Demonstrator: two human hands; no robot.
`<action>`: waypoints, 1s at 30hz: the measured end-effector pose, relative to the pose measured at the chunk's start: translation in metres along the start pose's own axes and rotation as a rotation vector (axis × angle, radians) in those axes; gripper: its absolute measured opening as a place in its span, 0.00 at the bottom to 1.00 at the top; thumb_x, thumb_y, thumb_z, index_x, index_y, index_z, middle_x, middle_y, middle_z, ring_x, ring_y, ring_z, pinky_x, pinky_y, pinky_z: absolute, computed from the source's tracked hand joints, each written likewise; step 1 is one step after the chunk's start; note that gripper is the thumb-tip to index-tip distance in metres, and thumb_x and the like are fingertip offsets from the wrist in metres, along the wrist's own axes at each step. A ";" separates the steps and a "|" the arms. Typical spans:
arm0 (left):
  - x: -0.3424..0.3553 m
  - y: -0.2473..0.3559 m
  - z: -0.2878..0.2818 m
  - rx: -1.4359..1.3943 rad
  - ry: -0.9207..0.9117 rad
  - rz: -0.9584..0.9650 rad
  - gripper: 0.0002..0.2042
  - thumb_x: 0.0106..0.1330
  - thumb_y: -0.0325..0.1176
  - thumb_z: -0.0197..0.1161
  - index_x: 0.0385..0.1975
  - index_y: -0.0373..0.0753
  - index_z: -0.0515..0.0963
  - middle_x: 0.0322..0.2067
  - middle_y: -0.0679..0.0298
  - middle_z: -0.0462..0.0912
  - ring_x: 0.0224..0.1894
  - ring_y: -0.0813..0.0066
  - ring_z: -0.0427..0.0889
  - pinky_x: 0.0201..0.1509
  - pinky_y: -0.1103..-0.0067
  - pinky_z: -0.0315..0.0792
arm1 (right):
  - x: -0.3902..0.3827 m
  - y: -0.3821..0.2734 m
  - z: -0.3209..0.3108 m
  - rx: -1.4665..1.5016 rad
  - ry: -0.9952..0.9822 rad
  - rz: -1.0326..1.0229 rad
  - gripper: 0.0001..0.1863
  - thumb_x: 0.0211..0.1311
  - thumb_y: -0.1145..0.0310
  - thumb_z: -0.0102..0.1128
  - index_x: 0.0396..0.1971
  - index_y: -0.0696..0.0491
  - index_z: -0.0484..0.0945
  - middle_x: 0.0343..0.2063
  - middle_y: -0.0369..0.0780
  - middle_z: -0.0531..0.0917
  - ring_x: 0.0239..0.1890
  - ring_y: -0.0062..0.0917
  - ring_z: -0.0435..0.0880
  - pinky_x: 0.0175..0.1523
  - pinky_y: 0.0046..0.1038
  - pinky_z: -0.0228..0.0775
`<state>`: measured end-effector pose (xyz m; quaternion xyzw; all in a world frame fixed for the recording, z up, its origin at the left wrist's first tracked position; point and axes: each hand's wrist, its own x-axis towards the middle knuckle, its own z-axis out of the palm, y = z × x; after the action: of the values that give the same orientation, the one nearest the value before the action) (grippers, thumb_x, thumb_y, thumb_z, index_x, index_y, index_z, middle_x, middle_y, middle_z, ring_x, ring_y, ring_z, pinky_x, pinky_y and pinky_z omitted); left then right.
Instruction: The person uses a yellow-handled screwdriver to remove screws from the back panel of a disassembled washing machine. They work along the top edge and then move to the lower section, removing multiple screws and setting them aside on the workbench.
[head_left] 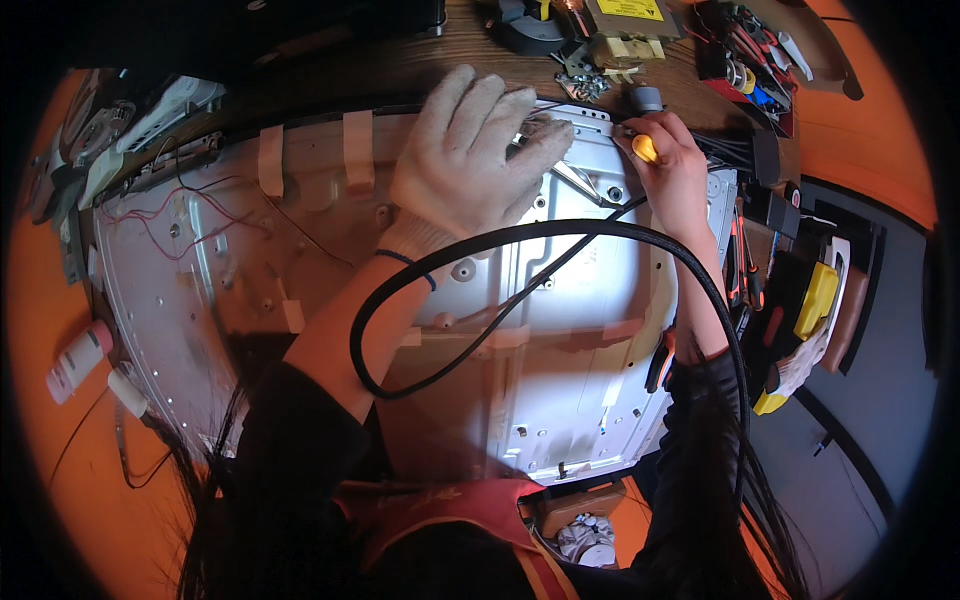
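Note:
A large silver metal panel, like the back chassis of a flat screen, lies flat before me. My left hand, in a white knit glove, rests over its far edge with fingers stretched and thumb spread. Small metal parts show beside the thumb, and whether the glove touches them is hidden. Bare and closed, my right hand grips a tool with a yellow handle at the panel's far right corner; the tool's tip cannot be made out. A black cable loops across in front of both forearms.
Loose screws lie on the wooden table beyond the panel. A red box of tools stands at the far right. Thin red wires cross the panel's left part. Pliers with orange handles are at the right edge.

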<state>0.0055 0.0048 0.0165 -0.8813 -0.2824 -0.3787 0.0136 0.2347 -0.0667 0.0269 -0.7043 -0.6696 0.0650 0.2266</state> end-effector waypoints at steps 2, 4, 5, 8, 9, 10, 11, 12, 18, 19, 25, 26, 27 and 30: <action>-0.002 0.000 0.000 0.000 -0.019 -0.011 0.09 0.54 0.36 0.63 0.35 0.54 0.83 0.38 0.64 0.82 0.46 0.67 0.78 0.62 0.66 0.69 | -0.001 0.001 0.000 0.032 -0.003 0.022 0.08 0.53 0.70 0.67 0.34 0.52 0.82 0.33 0.40 0.79 0.34 0.38 0.81 0.38 0.32 0.74; -0.004 0.001 0.001 0.047 0.018 0.042 0.11 0.54 0.35 0.62 0.37 0.51 0.82 0.38 0.64 0.82 0.47 0.67 0.78 0.62 0.66 0.69 | -0.001 0.000 0.000 -0.019 -0.009 0.039 0.09 0.53 0.71 0.68 0.34 0.53 0.82 0.34 0.40 0.79 0.34 0.38 0.81 0.38 0.32 0.74; -0.006 0.002 0.001 0.073 -0.015 0.053 0.12 0.54 0.34 0.60 0.39 0.49 0.81 0.39 0.64 0.81 0.48 0.68 0.77 0.63 0.66 0.69 | 0.000 -0.002 -0.001 -0.021 -0.005 0.012 0.09 0.53 0.71 0.68 0.34 0.53 0.82 0.34 0.40 0.79 0.34 0.38 0.81 0.38 0.32 0.74; -0.009 0.004 0.003 -0.009 -0.114 0.100 0.16 0.59 0.31 0.58 0.48 0.48 0.78 0.45 0.67 0.81 0.53 0.70 0.77 0.69 0.69 0.63 | 0.006 -0.012 -0.015 -0.092 -0.018 0.005 0.11 0.54 0.74 0.65 0.38 0.54 0.81 0.35 0.43 0.80 0.35 0.37 0.82 0.41 0.32 0.75; -0.011 0.006 0.002 -0.031 -0.095 0.155 0.16 0.59 0.29 0.57 0.47 0.47 0.78 0.45 0.67 0.81 0.52 0.70 0.78 0.68 0.70 0.65 | 0.010 -0.018 -0.025 -0.126 0.024 -0.005 0.10 0.56 0.74 0.64 0.39 0.55 0.81 0.35 0.43 0.81 0.35 0.34 0.83 0.41 0.33 0.75; -0.011 0.006 0.003 -0.086 -0.082 0.186 0.16 0.56 0.28 0.59 0.46 0.46 0.78 0.45 0.68 0.81 0.53 0.72 0.77 0.67 0.71 0.67 | 0.015 -0.025 -0.034 0.095 0.162 0.072 0.09 0.59 0.72 0.62 0.39 0.57 0.81 0.35 0.43 0.82 0.35 0.31 0.84 0.42 0.33 0.75; -0.012 0.009 0.001 -0.124 -0.128 0.138 0.15 0.57 0.28 0.58 0.46 0.45 0.78 0.45 0.69 0.80 0.54 0.72 0.75 0.68 0.72 0.66 | 0.020 -0.033 -0.042 0.323 0.318 0.250 0.09 0.63 0.71 0.60 0.39 0.59 0.80 0.35 0.43 0.83 0.35 0.28 0.84 0.42 0.33 0.75; -0.013 0.010 0.000 -0.128 -0.151 0.134 0.15 0.57 0.29 0.58 0.46 0.45 0.78 0.45 0.69 0.79 0.54 0.73 0.75 0.68 0.72 0.65 | 0.025 -0.041 -0.052 0.429 0.389 0.201 0.10 0.65 0.68 0.57 0.39 0.59 0.80 0.34 0.42 0.83 0.33 0.25 0.83 0.41 0.30 0.75; -0.012 0.009 -0.005 -0.196 -0.235 0.146 0.15 0.59 0.36 0.56 0.45 0.45 0.77 0.45 0.66 0.78 0.55 0.70 0.73 0.69 0.70 0.62 | 0.064 -0.084 -0.057 0.539 0.373 0.238 0.23 0.72 0.54 0.45 0.32 0.58 0.81 0.28 0.40 0.82 0.24 0.16 0.78 0.25 0.16 0.66; -0.011 0.007 -0.005 -0.190 -0.216 0.164 0.15 0.58 0.37 0.56 0.45 0.45 0.77 0.45 0.65 0.78 0.56 0.70 0.73 0.69 0.70 0.62 | 0.066 -0.089 -0.049 0.582 0.292 0.280 0.23 0.72 0.54 0.45 0.31 0.57 0.81 0.27 0.39 0.82 0.21 0.15 0.77 0.23 0.16 0.65; -0.014 0.007 -0.004 -0.200 -0.205 0.146 0.16 0.57 0.38 0.57 0.46 0.45 0.78 0.45 0.64 0.77 0.56 0.68 0.72 0.70 0.67 0.60 | 0.072 -0.105 0.000 0.730 0.196 0.313 0.15 0.67 0.62 0.57 0.31 0.60 0.81 0.19 0.36 0.81 0.13 0.13 0.73 0.17 0.14 0.60; -0.014 0.008 -0.003 -0.215 -0.206 0.134 0.16 0.57 0.38 0.57 0.46 0.45 0.77 0.46 0.64 0.77 0.56 0.68 0.72 0.70 0.67 0.60 | 0.073 -0.106 0.002 0.800 0.187 0.275 0.14 0.67 0.63 0.58 0.30 0.60 0.81 0.18 0.35 0.80 0.13 0.12 0.74 0.16 0.14 0.60; -0.015 0.008 -0.003 -0.228 -0.206 0.125 0.17 0.57 0.38 0.57 0.46 0.45 0.77 0.46 0.64 0.77 0.57 0.68 0.72 0.70 0.67 0.59 | 0.075 -0.106 0.003 0.759 0.192 0.322 0.14 0.67 0.63 0.58 0.30 0.60 0.81 0.18 0.35 0.80 0.13 0.12 0.74 0.16 0.14 0.60; -0.015 0.007 -0.001 -0.211 -0.175 0.141 0.17 0.57 0.38 0.57 0.47 0.46 0.77 0.46 0.64 0.77 0.57 0.67 0.72 0.71 0.67 0.58 | 0.078 -0.105 0.003 0.756 0.187 0.332 0.15 0.67 0.61 0.58 0.31 0.59 0.81 0.18 0.36 0.80 0.13 0.13 0.74 0.16 0.14 0.61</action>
<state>0.0003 -0.0084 0.0082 -0.9252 -0.1784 -0.3259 -0.0769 0.1449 0.0100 0.0829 -0.6727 -0.4527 0.2774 0.5153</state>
